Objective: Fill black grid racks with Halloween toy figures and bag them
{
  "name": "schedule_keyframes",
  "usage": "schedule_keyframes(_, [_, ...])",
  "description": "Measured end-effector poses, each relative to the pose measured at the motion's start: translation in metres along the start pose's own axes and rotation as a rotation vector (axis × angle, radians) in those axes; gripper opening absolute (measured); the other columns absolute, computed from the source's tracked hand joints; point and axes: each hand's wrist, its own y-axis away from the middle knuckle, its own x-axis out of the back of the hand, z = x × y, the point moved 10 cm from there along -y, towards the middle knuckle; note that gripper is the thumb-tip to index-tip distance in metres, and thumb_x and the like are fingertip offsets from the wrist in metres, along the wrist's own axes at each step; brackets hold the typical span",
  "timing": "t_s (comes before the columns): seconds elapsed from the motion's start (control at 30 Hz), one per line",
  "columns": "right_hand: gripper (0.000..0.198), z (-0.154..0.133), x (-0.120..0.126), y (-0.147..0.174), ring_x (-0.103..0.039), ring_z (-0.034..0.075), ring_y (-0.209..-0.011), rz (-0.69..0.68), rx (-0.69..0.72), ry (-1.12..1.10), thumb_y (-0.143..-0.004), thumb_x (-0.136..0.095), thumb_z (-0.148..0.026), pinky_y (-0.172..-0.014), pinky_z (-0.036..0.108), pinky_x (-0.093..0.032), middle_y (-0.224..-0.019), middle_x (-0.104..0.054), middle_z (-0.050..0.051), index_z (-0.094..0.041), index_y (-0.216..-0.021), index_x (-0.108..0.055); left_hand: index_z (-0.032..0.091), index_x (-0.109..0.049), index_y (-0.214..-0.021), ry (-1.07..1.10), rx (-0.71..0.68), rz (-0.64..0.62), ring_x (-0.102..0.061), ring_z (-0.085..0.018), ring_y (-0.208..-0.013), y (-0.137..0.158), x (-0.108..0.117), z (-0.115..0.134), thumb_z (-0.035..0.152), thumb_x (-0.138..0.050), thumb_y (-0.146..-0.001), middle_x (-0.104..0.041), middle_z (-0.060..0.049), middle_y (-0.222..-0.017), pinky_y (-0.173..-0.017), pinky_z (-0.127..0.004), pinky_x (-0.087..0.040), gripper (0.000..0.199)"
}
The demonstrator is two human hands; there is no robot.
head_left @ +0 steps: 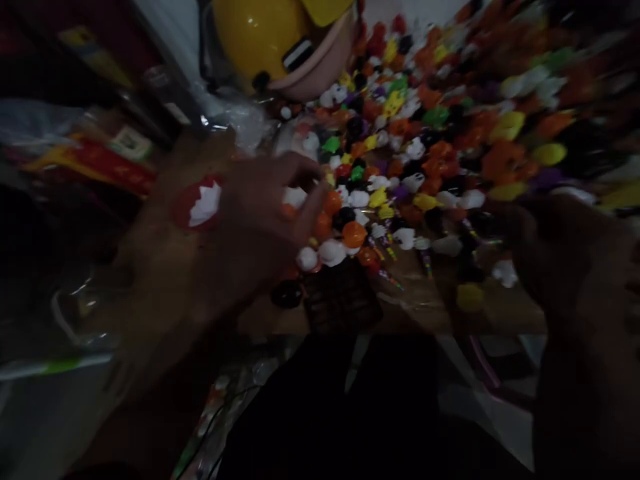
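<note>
My left hand (pixel 265 213) reaches over the left edge of a heap of small plastic figures (pixel 395 180). Its thumb and a finger curl toward each other, their tips close together. Anything between those tips is too dark to make out. A white figure (pixel 295 197) shows within the curve of these fingers. On the right, my right hand (pixel 575 247) is beside the heap, its fingers dark and smeared by motion, so its grip is unclear. The figures are orange, white, yellow, green, purple and black; some look like pumpkins and ghosts.
A dark grid-like tray (pixel 343 297) sits at the table's front edge. Behind the heap stands a pink basin (pixel 320 70) beside a shiny yellow round object (pixel 255 40). A red round piece with a jagged white shape (pixel 200 203) lies left. Clear plastic wrap (pixel 250 123) is crumpled nearby.
</note>
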Motion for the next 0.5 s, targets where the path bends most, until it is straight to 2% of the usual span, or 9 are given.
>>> schedule_keyframes(0.1, [0.020, -0.013, -0.036, 0.054, -0.074, 0.027, -0.074, -0.120, -0.052, -0.166, -0.088, -0.069, -0.043, -0.063, 0.038, -0.053, -0.084, -0.080, 0.009, -0.026, -0.095, -0.076, 0.025, -0.074, -0.096, 0.120, 0.070, -0.096, -0.073, -0.019, -0.090, 0.028, -0.017, -0.018, 0.026, -0.065, -0.098, -0.079, 0.001, -0.094, -0.083, -0.035, -0.057, 0.009])
schedule_keyframes(0.2, [0.025, -0.040, -0.053, 0.085, -0.072, 0.026, -0.074, -0.179, -0.005, -0.335, -0.089, -0.064, -0.042, -0.063, 0.038, -0.055, -0.089, -0.079, 0.009, -0.024, -0.103, -0.075, 0.025, -0.074, -0.097, 0.144, 0.175, -0.068, -0.074, -0.019, -0.095, 0.041, -0.011, -0.036, 0.026, -0.063, -0.099, -0.079, 0.001, -0.098, -0.087, -0.034, -0.056, 0.011])
schedule_keyframes(0.3, [0.021, -0.065, -0.045, 0.087, -0.070, 0.024, -0.070, -0.187, 0.087, -0.381, -0.091, -0.063, -0.039, -0.062, 0.037, -0.055, -0.086, -0.078, 0.007, -0.025, -0.100, -0.076, 0.025, -0.073, -0.105, 0.159, 0.133, -0.084, -0.073, -0.020, -0.099, 0.036, -0.007, -0.033, 0.028, -0.059, -0.101, -0.078, 0.000, -0.104, -0.092, -0.035, -0.055, 0.014])
schedule_keyframes(0.4, [0.019, -0.092, -0.021, 0.072, -0.072, 0.024, -0.076, -0.117, 0.236, -0.327, -0.093, -0.066, -0.037, -0.068, 0.038, -0.057, -0.090, -0.079, 0.007, -0.026, -0.101, -0.078, 0.022, -0.073, -0.108, 0.099, 0.025, -0.242, -0.071, -0.026, -0.106, 0.037, -0.026, -0.016, 0.032, -0.067, -0.096, -0.078, -0.003, -0.107, -0.099, -0.043, -0.054, 0.016])
schedule_keyframes(0.5, [0.030, -0.128, -0.011, 0.057, -0.073, 0.025, -0.085, -0.165, 0.448, -0.268, -0.100, -0.058, -0.039, -0.077, 0.041, -0.057, -0.097, -0.079, 0.010, -0.021, -0.109, -0.080, 0.020, -0.074, -0.106, 0.011, -0.066, -0.367, -0.067, -0.032, -0.116, 0.051, -0.045, 0.000, 0.029, -0.070, -0.095, -0.077, -0.007, -0.108, -0.108, -0.051, -0.049, 0.015])
